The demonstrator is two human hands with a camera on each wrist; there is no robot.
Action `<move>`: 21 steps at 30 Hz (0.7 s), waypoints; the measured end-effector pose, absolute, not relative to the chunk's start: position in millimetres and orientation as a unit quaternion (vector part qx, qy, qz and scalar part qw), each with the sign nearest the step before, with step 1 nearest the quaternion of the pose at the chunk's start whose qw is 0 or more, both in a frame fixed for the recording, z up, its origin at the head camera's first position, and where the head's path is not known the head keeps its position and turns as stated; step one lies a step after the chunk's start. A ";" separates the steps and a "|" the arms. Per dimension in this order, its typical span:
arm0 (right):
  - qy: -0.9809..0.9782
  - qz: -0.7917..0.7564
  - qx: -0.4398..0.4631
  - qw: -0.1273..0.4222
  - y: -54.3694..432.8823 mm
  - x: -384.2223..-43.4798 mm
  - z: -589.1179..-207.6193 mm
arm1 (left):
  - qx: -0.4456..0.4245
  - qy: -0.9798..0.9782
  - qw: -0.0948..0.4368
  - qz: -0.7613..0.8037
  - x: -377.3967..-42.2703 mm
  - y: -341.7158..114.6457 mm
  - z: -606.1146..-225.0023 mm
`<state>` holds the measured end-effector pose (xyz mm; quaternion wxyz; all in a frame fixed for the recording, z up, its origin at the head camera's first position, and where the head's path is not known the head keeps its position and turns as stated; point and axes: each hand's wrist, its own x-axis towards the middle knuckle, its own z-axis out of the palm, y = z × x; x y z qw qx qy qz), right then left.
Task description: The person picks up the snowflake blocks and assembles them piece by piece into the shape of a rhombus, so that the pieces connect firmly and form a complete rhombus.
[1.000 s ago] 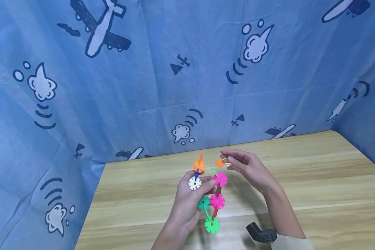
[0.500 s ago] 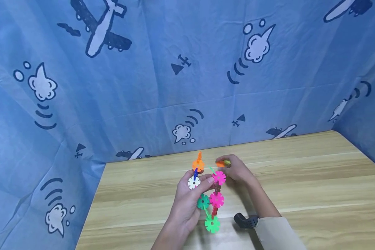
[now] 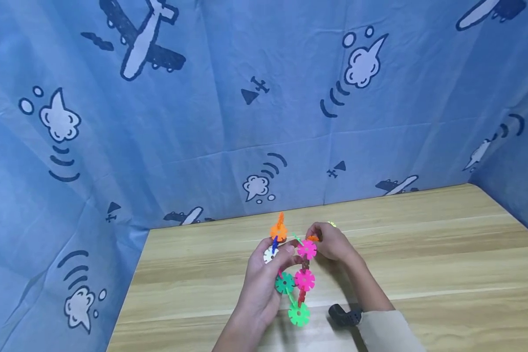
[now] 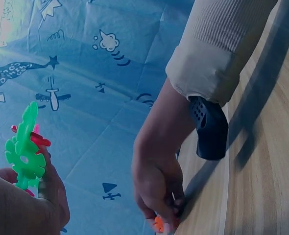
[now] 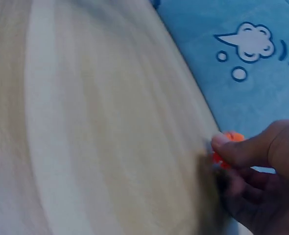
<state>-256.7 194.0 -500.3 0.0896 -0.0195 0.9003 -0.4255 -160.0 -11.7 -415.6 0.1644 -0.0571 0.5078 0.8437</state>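
My left hand (image 3: 259,286) grips a chain of notched plastic snowflake discs. In the head view the chain has an orange disc (image 3: 279,232) at its far end, then a blue one (image 3: 275,244) and a white disc (image 3: 268,255) partly under my thumb. Teal (image 3: 284,283), bright green (image 3: 299,315) and pink discs (image 3: 305,280) make up its nearer part. My right hand (image 3: 334,243) pinches an orange disc (image 3: 312,238) close behind the chain's upper pink disc (image 3: 307,249). A yellow disc (image 3: 332,224) shows past its knuckles. A red piece (image 5: 219,159) shows at the right fingertips.
Both hands are above a wood-grain table (image 3: 422,254). A blue curtain (image 3: 290,122) printed with planes and clouds stands along its back and sides. A black wrist device (image 3: 344,315) sits at the right sleeve (image 3: 389,330).
My right hand has turned and come down and slightly left with the orange and yellow discs, closer to the chain. My left thumb has shifted over the white disc; the chain stays nearly in place.
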 end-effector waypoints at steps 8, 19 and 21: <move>0.806 -0.576 -0.046 0.127 206.6 -243.1 -483.8 | -0.046 0.521 0.162 0.837 -159.7 -10.5 -418.7; 0.778 -0.621 -0.080 0.051 210.9 -220.2 -433.9 | -0.040 0.526 0.169 0.833 -158.2 -10.2 -418.9; 0.776 -0.624 -0.084 0.045 209.7 -217.3 -428.8 | -0.038 0.524 0.174 0.833 -158.3 -10.1 -418.3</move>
